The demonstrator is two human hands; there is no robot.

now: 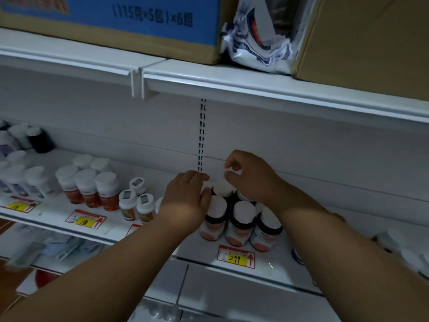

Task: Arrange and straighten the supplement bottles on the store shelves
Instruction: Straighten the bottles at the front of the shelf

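A cluster of dark supplement bottles (241,223) with white caps and pink labels stands on the white shelf (274,267), above a yellow "299" price tag (236,257). My left hand (185,201) is cupped against the cluster's left side, thumb touching the front-left bottle (217,217), fingers apart. My right hand (249,180) reaches over the back of the cluster. Its thumb and forefinger pinch the white cap of a rear bottle (230,172), whose body is hidden. Another rear bottle (222,189) shows between the two hands.
To the left stand orange-labelled bottles (89,190), small white-capped bottles (137,203) and pale bottles (25,180). Red-and-yellow price tags (86,220) line the shelf edge. The upper shelf (255,84) carries cardboard boxes (371,40) and a bag (257,36). More jars (399,242) sit at far right.
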